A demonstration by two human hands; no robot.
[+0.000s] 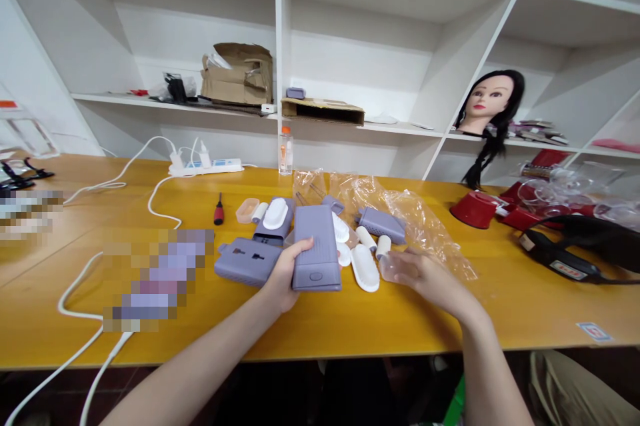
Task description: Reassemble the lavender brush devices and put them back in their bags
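A bag [405,216] lies on the table [505,319], a screwdriver [219,209] to its left, a cup [473,209] to its right. A doll head [487,103] sits on a shelf [400,129] behind.

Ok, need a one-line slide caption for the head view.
Left hand grips a lavender plastic case; right hand holds a small clear piece over lavender and white parts on a yellow table.

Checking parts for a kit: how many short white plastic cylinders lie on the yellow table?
3: one beside the peach plastic tray, two right of the lavender plastic case; more may be hidden.
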